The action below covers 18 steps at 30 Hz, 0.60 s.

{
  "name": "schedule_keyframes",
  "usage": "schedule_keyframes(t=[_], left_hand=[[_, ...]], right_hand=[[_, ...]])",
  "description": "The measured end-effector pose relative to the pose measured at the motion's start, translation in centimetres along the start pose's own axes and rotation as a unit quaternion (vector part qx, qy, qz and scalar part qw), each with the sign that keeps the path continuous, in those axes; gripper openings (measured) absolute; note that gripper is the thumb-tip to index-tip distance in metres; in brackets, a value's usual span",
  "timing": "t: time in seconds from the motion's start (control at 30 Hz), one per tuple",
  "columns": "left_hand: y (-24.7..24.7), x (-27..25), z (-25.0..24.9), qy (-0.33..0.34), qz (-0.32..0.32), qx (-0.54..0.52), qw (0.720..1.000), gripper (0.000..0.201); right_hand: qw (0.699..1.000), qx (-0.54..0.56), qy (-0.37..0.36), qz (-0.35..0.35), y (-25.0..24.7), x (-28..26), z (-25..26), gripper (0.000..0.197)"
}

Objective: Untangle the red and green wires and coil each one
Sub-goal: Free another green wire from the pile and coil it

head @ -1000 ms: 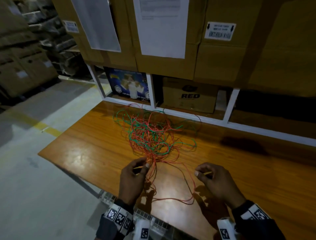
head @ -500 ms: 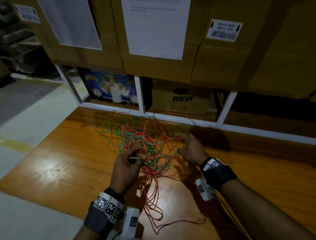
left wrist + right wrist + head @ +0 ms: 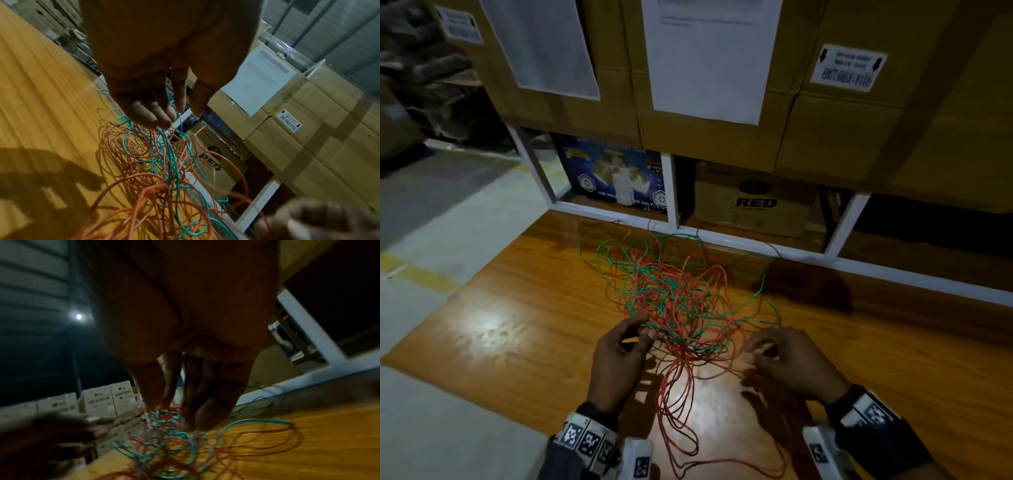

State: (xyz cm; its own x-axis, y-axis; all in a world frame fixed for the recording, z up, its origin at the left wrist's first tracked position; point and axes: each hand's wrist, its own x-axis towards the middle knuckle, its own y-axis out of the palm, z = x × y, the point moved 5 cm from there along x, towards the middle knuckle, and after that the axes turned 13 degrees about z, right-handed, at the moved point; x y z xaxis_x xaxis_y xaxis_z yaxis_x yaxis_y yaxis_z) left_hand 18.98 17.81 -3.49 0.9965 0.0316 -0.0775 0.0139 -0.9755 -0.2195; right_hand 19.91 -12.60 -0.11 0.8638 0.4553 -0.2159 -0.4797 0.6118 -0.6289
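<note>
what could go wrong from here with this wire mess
1. The red wire and green wire are still densely knotted; if the left hand and right hand pull apart now, knots may tighten.
2. Red loops trail toward the near edge of the wooden table and could slide off.
3. Strands reach the white shelf frame and may snag there.

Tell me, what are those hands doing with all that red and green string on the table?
Those are wires, not string. A person is untangling a messy pile of red wire and green wire on a wooden table. The left hand pinches strands at the near edge of the pile. The right hand has its fingers curled at the pile's right side; its grip is too blurred to read. Both wires remain knotted together, and nothing is coiled yet.
</note>
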Motion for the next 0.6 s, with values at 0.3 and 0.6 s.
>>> schedule_keyframes(t=[0.3, 0.6], left_hand=[[-1.4, 2.1, -2.4, 0.028, -0.038, 0.035, 0.998, 0.021], [-0.4, 2.5, -3.2, 0.032, -0.018, 0.020, 0.999, 0.021]], right_hand=[[0.992, -0.032, 0.063, -0.108, -4.2, -0.5, -0.6, 0.007], [0.984, -0.090, 0.134, -0.081, -7.3, 6.7, -2.2, 0.047]])
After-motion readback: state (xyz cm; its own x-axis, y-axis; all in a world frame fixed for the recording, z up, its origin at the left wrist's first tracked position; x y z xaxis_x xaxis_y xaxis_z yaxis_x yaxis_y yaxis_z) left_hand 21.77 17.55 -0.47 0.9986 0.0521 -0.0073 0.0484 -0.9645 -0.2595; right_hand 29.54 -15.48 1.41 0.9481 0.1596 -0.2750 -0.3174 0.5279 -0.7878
